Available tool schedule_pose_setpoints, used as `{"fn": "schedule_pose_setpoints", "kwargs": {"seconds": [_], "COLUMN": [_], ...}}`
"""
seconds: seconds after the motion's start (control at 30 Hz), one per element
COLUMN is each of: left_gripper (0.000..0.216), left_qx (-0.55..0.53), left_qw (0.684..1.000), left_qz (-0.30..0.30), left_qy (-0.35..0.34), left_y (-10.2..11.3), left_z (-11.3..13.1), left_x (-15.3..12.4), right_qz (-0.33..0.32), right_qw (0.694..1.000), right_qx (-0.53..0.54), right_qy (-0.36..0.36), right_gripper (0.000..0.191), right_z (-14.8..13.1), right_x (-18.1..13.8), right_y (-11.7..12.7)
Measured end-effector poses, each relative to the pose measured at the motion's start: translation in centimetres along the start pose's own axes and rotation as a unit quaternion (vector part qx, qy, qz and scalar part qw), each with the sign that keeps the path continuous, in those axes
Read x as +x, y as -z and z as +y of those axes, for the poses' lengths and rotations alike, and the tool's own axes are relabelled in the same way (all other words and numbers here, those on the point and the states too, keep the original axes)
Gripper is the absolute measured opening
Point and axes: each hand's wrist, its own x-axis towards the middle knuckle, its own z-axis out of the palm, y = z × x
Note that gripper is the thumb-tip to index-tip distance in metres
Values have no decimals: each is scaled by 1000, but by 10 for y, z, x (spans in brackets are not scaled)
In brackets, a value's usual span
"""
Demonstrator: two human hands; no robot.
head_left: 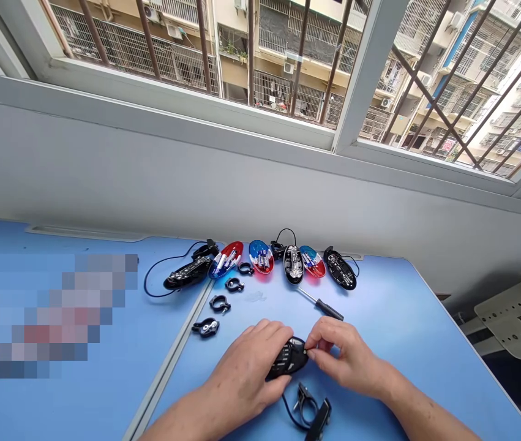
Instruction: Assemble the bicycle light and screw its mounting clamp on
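My left hand [253,367] is closed over a black oval housing [293,355] with slots on its upper face, holding it near the table's front. At the housing's right tip, the thumb and forefinger of my right hand [340,355] are pinched together. A small pale spot shows at those fingertips, too tiny to name. A black cable runs from below the housing towards a black ring clamp [307,405] and a black switch piece [319,419] lying in front. Beyond my hands lies a screwdriver [327,308] with a black handle.
Along the back lie red-and-blue shells [226,260] with batteries and more black oval housings [294,264], some with cables. Several black ring clamps [219,304] form a row at left. A seam [168,367] divides the blue tables [393,318]. A blurred patch covers the left table; a barred window stands behind.
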Motion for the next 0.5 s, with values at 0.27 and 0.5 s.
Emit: {"fn": "schedule_pose_setpoints", "kwargs": {"seconds": [0.27,0.5], "left_gripper": [23,23], "left_qx": [-5,-9], "left_qw": [1000,1000], "left_qz": [10,4], "left_qy": [-9,-3], "left_y": [-3,-4], "left_z": [-2,-1], "left_x": [0,0], "right_qz": [-5,-16], "right_qw": [969,947], "right_qx": [135,205], "right_qy": [-208,-247], "right_gripper": [9,16], "right_z": [-1,-1], "right_x": [4,4], "right_y": [-3,-9]}}
